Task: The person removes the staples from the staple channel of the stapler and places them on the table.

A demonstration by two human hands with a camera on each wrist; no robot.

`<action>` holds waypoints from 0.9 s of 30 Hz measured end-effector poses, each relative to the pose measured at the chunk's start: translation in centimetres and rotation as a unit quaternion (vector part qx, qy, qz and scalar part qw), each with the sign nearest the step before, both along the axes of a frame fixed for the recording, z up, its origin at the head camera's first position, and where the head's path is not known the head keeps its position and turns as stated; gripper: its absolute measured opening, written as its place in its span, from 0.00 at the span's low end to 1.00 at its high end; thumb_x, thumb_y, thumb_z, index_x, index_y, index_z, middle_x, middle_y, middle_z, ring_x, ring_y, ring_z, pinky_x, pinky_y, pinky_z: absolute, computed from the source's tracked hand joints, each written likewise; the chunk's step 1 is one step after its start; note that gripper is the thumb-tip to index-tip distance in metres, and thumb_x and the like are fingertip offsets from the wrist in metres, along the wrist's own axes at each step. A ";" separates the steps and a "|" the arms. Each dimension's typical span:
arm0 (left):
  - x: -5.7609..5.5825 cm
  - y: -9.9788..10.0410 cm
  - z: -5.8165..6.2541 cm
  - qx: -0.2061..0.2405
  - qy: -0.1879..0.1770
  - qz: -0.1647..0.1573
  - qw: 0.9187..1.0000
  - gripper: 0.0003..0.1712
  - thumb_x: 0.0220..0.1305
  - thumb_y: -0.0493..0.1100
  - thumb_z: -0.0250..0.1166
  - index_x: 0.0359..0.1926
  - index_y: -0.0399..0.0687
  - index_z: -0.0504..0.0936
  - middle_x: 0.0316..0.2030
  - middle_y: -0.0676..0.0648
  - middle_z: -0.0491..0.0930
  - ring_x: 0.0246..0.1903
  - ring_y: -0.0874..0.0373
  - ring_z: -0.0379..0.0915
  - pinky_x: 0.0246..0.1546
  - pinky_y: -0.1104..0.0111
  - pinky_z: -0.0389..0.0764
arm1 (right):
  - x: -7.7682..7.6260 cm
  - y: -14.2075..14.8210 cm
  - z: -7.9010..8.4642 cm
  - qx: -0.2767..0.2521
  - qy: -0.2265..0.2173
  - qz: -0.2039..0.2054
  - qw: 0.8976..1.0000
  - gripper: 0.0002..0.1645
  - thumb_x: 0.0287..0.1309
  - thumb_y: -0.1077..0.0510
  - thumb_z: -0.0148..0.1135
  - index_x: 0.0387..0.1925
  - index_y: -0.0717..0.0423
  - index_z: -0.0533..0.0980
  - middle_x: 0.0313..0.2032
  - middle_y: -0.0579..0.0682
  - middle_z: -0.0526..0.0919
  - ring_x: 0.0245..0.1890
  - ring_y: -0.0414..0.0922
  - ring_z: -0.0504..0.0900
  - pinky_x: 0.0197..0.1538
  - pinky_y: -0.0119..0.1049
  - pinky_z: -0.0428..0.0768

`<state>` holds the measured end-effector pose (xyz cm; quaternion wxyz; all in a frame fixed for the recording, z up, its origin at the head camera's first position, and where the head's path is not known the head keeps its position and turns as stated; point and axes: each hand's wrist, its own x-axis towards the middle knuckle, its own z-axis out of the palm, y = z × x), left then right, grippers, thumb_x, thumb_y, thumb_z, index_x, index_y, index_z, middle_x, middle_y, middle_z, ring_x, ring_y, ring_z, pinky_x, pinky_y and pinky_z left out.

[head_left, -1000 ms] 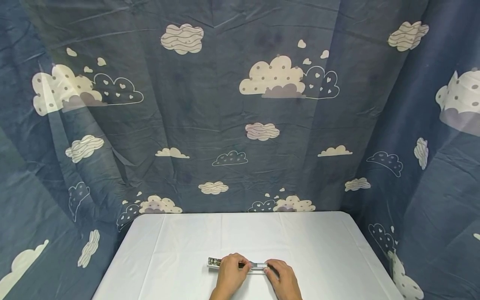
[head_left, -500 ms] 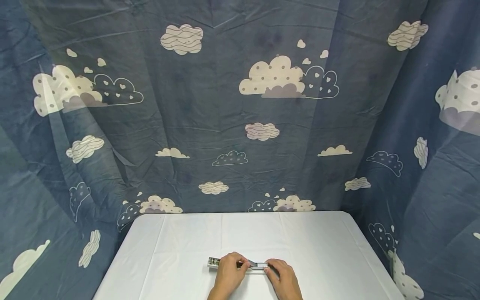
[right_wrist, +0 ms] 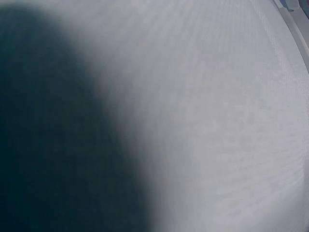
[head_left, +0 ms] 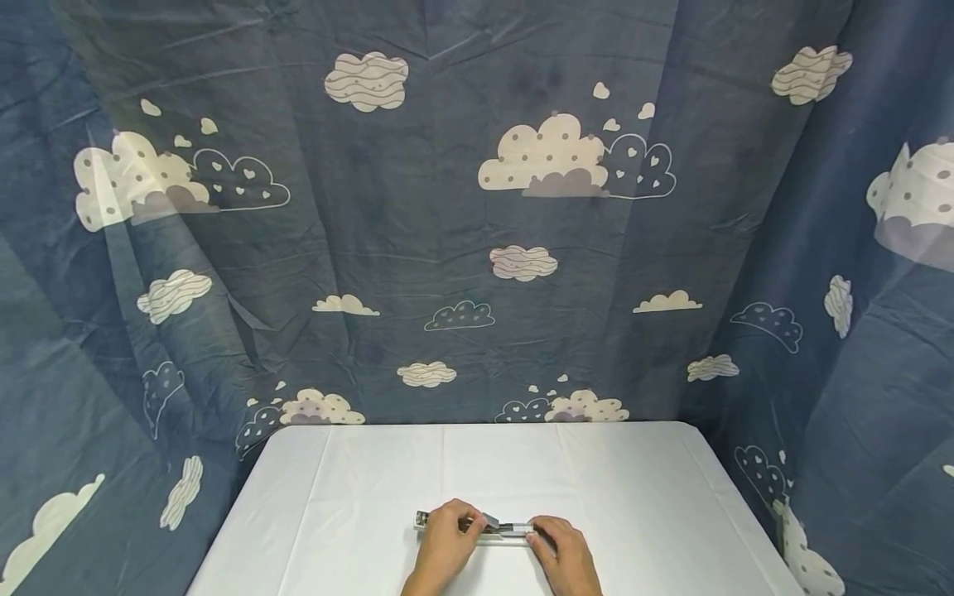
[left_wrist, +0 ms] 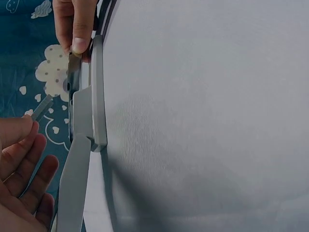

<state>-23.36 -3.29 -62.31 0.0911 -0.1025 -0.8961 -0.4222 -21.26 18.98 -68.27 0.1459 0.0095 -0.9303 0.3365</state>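
An opened stapler lies along the white table in the head view, its loose arm swung out to the left. My right hand grips its right end, thumb on the metal rail in the left wrist view. Between thumb and forefinger my left hand pinches a short grey strip of staples. The strip is tilted and apart from the rail, and the other left fingers are loosely curled. Only a corner of the stapler shows in the right wrist view; a dark blur covers its left side.
The white-covered table spreads around both hands. A dark blue curtain with cloud prints hangs behind the table and along both sides.
My left hand has drawn leftward and slightly up, lifting the staple strip away from the rail so it shows tilted above the stapler. The right hand keeps its grip in place.
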 end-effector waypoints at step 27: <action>0.6 -6.8 1.7 0.031 0.021 0.068 0.997 0.07 0.59 0.55 0.68 0.34 0.61 0.86 0.35 0.61 0.85 0.42 0.58 0.82 0.49 0.53 0.80 | 0.2 -0.2 0.3 -0.011 -0.022 -0.003 1.000 0.11 0.58 0.42 0.64 0.42 0.34 0.80 0.48 0.38 0.84 0.54 0.43 0.80 0.62 0.50 0.73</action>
